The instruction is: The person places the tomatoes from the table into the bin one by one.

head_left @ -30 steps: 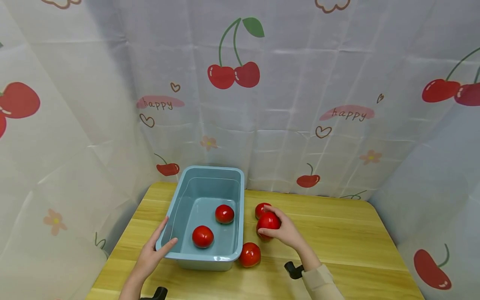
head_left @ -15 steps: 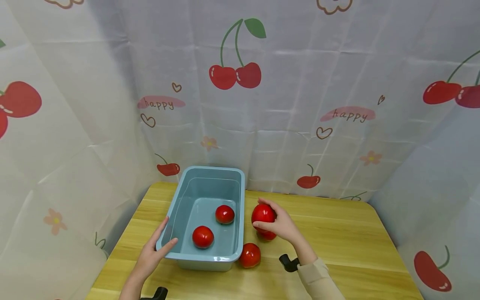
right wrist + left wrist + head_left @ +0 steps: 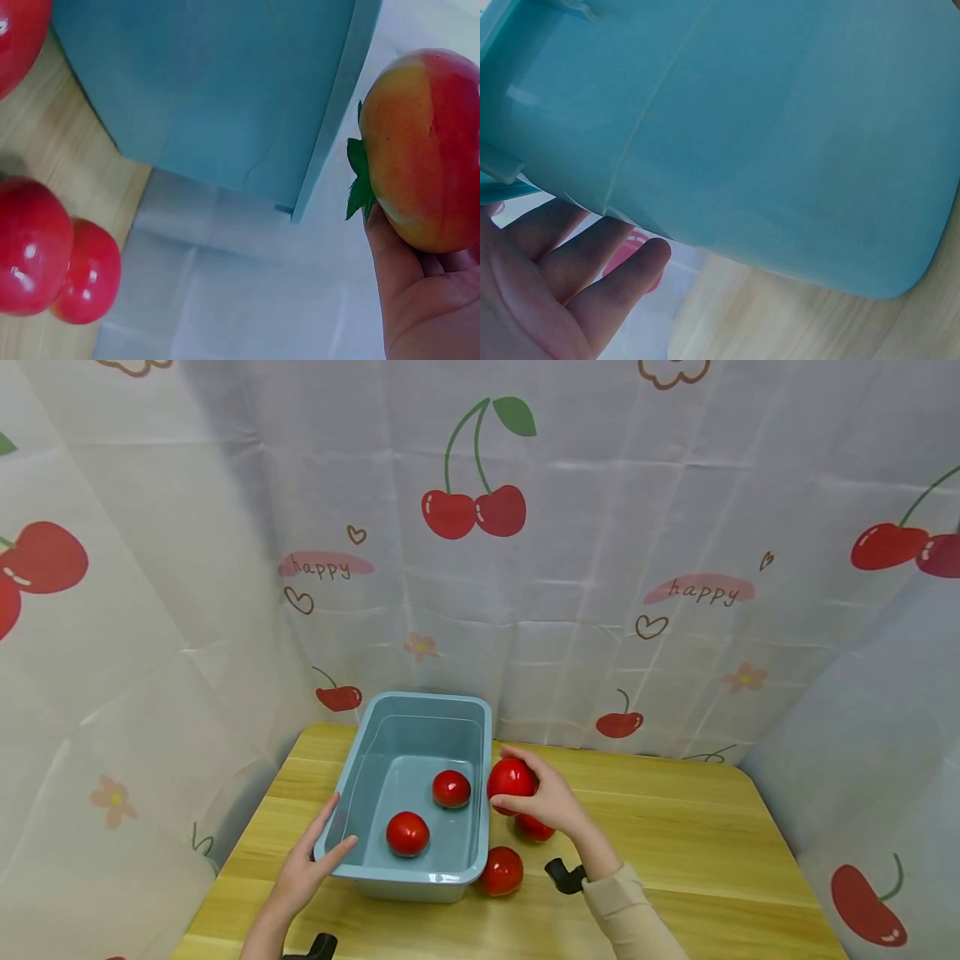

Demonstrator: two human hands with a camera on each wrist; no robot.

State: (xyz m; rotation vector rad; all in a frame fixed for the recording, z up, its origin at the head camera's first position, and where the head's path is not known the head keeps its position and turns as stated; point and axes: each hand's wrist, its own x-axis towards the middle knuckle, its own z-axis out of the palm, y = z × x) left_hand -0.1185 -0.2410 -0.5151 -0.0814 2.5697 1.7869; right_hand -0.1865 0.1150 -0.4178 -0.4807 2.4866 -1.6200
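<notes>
My right hand (image 3: 551, 797) grips a red tomato (image 3: 512, 785), raised just beside the right rim of a blue plastic bin (image 3: 486, 777). In the right wrist view the held tomato (image 3: 420, 150) shows a yellow-orange patch and green leaves, with my fingers under it. My left hand (image 3: 300, 868) rests at the bin's front left corner, thumb at the rim and fingers spread along the outer side. The left wrist view shows those fingers (image 3: 622, 277) nearly straight against the bin's wall (image 3: 780, 150). Inside the bin lie two tomatoes, a front one (image 3: 407, 834) and a farther one (image 3: 452, 789).
On the wooden table (image 3: 660, 843), one tomato (image 3: 501, 871) sits against the bin's right front corner and another (image 3: 535, 828) lies under my right hand. A third tomato (image 3: 88, 271) shows in the right wrist view. A printed curtain (image 3: 570, 677) surrounds the table.
My right hand has lifted the tomato and carried it left toward the bin's right rim. My left hand and the bin stay in place.
</notes>
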